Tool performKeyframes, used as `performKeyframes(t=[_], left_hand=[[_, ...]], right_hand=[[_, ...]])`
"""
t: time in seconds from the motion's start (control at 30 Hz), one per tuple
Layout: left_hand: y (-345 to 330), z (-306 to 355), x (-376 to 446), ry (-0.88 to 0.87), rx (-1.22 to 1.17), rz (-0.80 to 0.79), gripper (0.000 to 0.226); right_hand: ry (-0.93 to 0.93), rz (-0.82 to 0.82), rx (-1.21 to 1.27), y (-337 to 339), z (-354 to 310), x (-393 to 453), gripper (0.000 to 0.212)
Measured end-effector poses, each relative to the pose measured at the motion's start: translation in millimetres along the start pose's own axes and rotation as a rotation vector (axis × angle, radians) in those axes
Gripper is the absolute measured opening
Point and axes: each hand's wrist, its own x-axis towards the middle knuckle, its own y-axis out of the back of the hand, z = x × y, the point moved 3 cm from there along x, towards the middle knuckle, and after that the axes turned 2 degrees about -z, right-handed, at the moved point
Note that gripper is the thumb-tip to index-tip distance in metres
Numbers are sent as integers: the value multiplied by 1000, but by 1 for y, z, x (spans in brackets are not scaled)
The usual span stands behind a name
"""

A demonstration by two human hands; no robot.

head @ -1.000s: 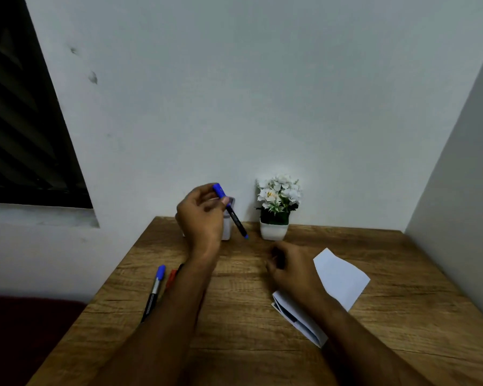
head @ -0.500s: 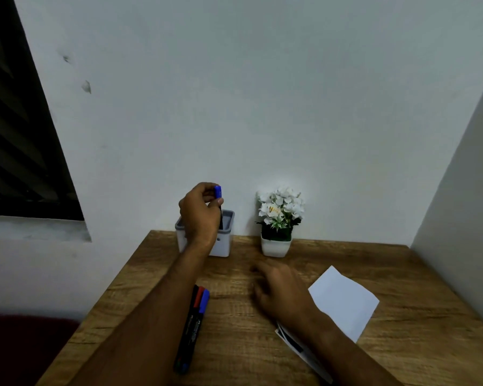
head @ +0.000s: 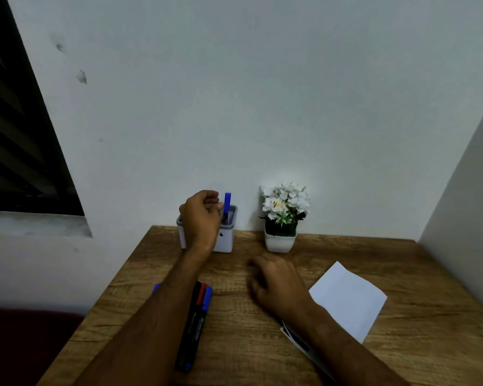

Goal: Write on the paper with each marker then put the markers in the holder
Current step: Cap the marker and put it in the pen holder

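Wooden desk [head: 262, 344] against white wall. We note the blue marker [head: 227, 205] now stands upright in the holder [head: 226, 240], earlier tilted above it; left hand [head: 201, 218] pinches it, right hand [head: 276, 285] rests loosely curled, empty, beside the paper [head: 346, 299].

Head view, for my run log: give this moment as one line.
left hand: at blue marker standing in holder | right hand: resting on table beside paper | markers on table: not yet stowed

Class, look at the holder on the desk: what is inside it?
One blue-capped marker stands upright in the holder, its cap above the rim. The left hand covers the holder's left part, so anything else inside cannot be seen.
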Motion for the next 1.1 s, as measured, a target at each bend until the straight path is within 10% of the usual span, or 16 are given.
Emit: performKeyframes(t=[0.23,0.63,0.9,1.1], left_hand=[[23,6,-24,-41,158,3,18],[32,3,-95,83,945,-631,31],[28,13,-109,87,909,-611,19],[22,26,-93,333,362,-631,11]], right_hand=[[-13,29,34,12,-6,-12,38],[-3,81,69,19,-28,-48,32],[-62,63,121,25,-28,-61,32],[-181,138,361,35,-25,-60,22]])
